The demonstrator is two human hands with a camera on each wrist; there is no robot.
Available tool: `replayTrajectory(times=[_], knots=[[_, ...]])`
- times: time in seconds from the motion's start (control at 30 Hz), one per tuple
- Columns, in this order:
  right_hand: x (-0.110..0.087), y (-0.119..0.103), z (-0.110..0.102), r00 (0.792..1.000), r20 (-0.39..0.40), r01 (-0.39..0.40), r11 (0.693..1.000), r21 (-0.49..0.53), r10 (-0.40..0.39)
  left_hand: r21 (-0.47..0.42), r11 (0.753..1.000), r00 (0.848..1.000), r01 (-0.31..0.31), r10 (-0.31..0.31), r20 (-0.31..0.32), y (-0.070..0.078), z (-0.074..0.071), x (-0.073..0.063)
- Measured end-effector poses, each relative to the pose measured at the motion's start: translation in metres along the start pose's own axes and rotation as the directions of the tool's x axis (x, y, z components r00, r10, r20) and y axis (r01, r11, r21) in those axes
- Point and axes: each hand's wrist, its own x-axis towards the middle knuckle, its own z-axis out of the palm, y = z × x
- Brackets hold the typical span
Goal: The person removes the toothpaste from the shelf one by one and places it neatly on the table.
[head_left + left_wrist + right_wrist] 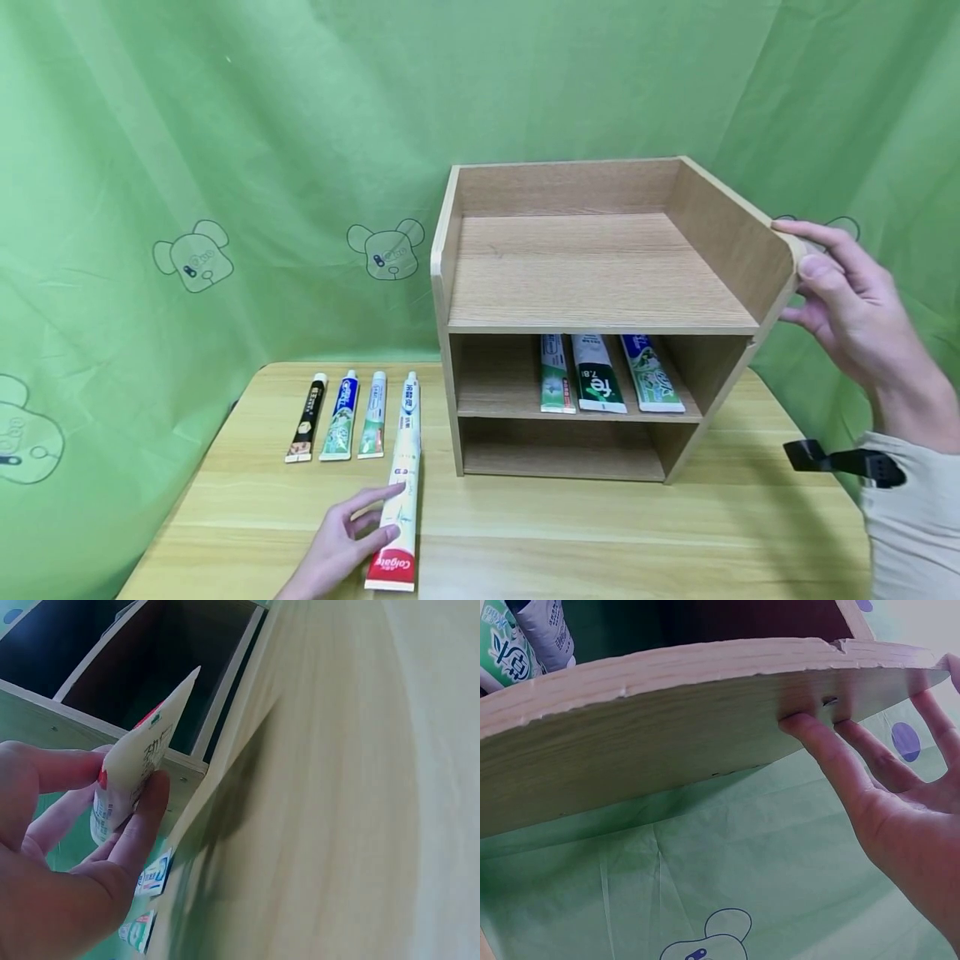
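Observation:
My left hand (341,542) pinches a white and red Colgate toothpaste tube (393,562) between thumb and fingers. In the left wrist view that toothpaste tube (142,754) is tilted above the table, its flat end up. In line beyond it in the head view, a white tube with blue lettering (409,396) shows, partly overlapped. My right hand (858,304) holds the right side panel of a wooden shelf (600,275), thumb at the front edge. In the right wrist view, fingertips (799,724) touch the panel's outer face.
Left of the shelf lie a black tube (306,421), a blue-green tube (341,417) and a slimmer tube (373,417). The middle compartment holds a slim tube (556,379), a dark green and white tube (597,375) and a blue-green tube (651,375). A green curtain (300,125) hangs behind.

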Motion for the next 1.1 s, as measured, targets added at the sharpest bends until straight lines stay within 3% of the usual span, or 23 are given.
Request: replayTrajectory(times=[0.4, 0.67, 0.77, 0.9, 1.1], knots=[[-0.0003, 0.0004, 0.001, 1.0, 0.0, 0.0, 1.0, 0.003, 0.0, -0.078, 0.991, 0.994, 0.106, -0.104, 0.027, -0.003, 0.002, 0.0001], [0.0, -0.0001, 0.0006, 1.0, -0.001, 0.005, 1.0, 0.011, -0.005, -0.076, 0.986, 0.988, 0.148, -0.145, 0.05, -0.0059, 0.004, -0.0017], [-0.0001, 0.0001, 0.0007, 1.0, -0.002, 0.002, 1.0, 0.002, -0.002, -0.027, 0.99, 0.99, 0.139, -0.138, 0.037, -0.0066, 0.0049, -0.0024], [-0.0003, 0.0005, 0.0006, 1.0, -0.005, 0.001, 1.0, 0.003, -0.001, 0.123, 0.986, 0.993, 0.113, -0.115, 0.007, -0.0049, 0.0058, -0.0026], [-0.0003, 0.0005, 0.0011, 1.0, -0.006, 0.002, 1.0, -0.002, -0.002, 0.368, 0.928, 0.998, 0.061, -0.051, -0.038, 0.001, 0.0083, -0.0026]])
